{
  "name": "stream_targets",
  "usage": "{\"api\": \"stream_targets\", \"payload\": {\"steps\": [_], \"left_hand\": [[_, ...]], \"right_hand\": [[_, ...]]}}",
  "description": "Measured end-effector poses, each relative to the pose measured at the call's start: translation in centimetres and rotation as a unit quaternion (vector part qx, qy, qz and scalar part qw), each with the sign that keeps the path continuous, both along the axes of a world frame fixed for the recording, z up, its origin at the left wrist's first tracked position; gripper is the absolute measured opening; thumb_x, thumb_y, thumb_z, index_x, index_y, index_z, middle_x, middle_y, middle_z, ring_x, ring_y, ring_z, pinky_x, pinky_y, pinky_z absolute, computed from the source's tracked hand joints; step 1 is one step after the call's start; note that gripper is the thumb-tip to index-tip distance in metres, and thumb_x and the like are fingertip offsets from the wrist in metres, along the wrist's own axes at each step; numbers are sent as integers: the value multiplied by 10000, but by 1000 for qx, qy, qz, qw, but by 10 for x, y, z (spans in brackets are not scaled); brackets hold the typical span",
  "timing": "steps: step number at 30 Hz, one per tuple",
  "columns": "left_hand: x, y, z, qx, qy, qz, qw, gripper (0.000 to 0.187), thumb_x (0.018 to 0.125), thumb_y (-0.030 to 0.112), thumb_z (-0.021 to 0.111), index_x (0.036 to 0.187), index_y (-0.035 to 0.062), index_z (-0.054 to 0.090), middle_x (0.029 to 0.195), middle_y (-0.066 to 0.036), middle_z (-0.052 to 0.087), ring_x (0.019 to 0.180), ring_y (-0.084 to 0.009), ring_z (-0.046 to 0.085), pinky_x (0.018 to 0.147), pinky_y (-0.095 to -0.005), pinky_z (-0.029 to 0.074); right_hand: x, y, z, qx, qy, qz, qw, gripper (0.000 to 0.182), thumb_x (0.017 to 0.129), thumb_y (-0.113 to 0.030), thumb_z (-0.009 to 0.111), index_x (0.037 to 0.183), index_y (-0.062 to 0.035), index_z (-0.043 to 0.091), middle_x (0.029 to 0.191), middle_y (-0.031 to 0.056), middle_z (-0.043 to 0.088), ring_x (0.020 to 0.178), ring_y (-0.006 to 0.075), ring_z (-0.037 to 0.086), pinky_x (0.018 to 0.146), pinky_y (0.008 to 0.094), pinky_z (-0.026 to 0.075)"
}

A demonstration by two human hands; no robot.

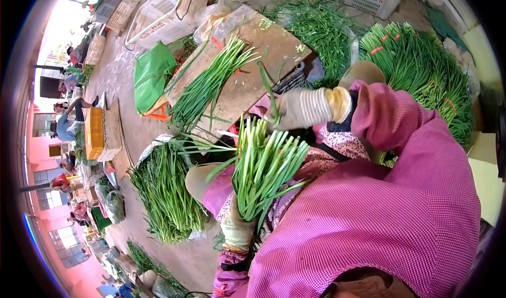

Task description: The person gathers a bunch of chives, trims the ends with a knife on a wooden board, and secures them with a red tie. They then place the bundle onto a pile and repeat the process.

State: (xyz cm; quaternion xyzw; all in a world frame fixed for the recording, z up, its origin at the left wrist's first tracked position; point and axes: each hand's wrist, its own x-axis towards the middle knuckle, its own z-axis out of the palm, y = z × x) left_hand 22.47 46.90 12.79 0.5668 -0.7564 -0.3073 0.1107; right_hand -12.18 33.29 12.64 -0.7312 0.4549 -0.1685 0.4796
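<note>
My left hand [237,227], in a pale work glove, is wrapped round a thick bunch of garlic chives [269,166] over my lap. The bunch's pale cut ends point up and away from that hand. Just above these ends is my right hand [303,109], in a striped knit glove. Its fingers are closed on a single chive leaf [268,89]; the fingertips are partly hidden. Beyond my hands, a bundle of chives [211,84] lies on a wooden board [274,39], with a red tie [216,42] close by.
A pile of chives [168,192] lies on the floor to my left. Tied bundles [416,66] and loose green trimmings [327,34] are at my right. White crates [163,16], a green bag [153,76] and a yellow box [95,133] stand farther off. Other people sit in the background.
</note>
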Motion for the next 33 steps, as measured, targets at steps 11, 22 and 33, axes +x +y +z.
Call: {"api": "stream_targets", "payload": {"steps": [11,22,33], "left_hand": [[13,5,-13,-102,-105,7,989,705,744,222,799,1349,44,483,1053,-177,691,888,-370,683,754,-416,548],[20,15,-35,-223,-132,9,966,860,721,330,809,1419,37,401,847,-151,645,704,-355,637,616,-457,499],[26,30,-49,-266,-230,0,936,702,810,353,714,1393,61,456,938,-93,622,794,-309,615,710,-430,477]], "right_hand": [[30,16,-16,171,-51,134,975,386,888,-384,642,990,-13,676,671,51,600,588,151,553,539,331,464],[-21,-5,-14,146,-293,-112,938,234,915,-177,559,1053,-19,663,842,101,689,808,182,653,730,329,525],[41,12,9,89,132,95,983,400,896,-435,605,1105,-104,681,802,90,685,724,232,675,686,341,542]]}}
